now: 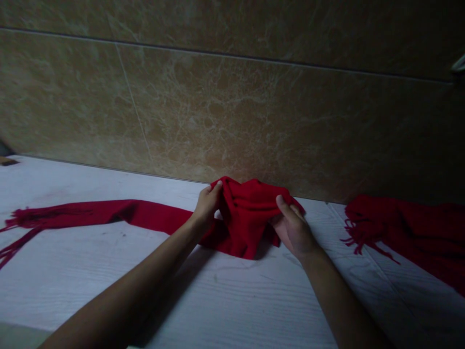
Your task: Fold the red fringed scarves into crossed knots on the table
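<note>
A red scarf (152, 215) stretches along the white surface, its fringed end at the far left. The other part is bunched up between my two hands, close to the wall. My left hand (208, 206) pinches the raised cloth at its left side, thumb on top. On the right side, my right hand (293, 228) grips the folds, with its thumb over the cloth and its fingers partly hidden behind it. A lower flap of the scarf hangs down between the hands onto the surface.
Another red fringed cloth (410, 228) lies crumpled at the right. Behind everything rises a brown marbled tile wall (232, 106). The white wood-grained surface (247, 300) runs along it, with a small brown object (7, 161) at its far left edge.
</note>
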{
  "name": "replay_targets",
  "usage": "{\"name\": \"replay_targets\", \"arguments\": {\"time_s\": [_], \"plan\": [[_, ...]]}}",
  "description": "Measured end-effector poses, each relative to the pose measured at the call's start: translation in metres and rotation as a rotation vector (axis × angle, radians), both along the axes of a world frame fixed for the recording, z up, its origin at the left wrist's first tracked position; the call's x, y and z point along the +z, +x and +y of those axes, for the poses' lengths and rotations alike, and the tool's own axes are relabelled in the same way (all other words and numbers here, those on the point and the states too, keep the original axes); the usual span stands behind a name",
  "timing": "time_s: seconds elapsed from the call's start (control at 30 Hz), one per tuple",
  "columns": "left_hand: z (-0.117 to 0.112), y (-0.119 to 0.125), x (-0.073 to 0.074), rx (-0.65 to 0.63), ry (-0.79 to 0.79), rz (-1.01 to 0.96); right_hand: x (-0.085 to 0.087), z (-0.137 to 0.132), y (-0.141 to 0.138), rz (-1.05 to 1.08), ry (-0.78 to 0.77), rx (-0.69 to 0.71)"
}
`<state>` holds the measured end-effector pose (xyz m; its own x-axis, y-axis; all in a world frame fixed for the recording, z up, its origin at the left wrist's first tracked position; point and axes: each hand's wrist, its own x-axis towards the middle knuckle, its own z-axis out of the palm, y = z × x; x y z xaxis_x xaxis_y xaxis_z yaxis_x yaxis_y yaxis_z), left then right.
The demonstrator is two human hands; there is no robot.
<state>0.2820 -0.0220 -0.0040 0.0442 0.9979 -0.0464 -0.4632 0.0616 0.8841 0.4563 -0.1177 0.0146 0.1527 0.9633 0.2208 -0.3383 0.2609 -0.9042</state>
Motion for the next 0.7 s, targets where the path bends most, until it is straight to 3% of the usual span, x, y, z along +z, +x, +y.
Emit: {"name": "replay_targets", "arguments": {"time_s": [0.1,0.3,0.43,0.5,0.6,0.63,0.7], "plan": [[0.001,-0.005,0.007,-0.001,-0.014,-0.034,0.012,0.0,0.004,0.1,0.038,0.1],[-0.004,-0.005,0.021,-0.22,-0.086,-0.047,0.009,0.008,0.02,0.229,-0.015,-0.053],[-0.003,-0.012,0.027,-0.189,-0.043,-0.006,0.008,0.008,0.025,0.229,-0.028,-0.044],[-0.005,-0.023,0.032,-0.389,-0.052,0.039,0.011,0.006,0.029,0.227,-0.028,-0.064],[-0.012,-0.043,0.04,-0.829,-0.03,0.254,0.016,0.005,0.04,0.267,-0.018,-0.156],[-0.015,-0.047,0.041,-0.921,-0.004,0.345,0.016,0.005,0.044,0.279,-0.008,-0.177],[-0.018,-0.05,0.042,-0.99,0.044,0.462,0.016,0.006,0.049,0.285,0.017,-0.183]]}}
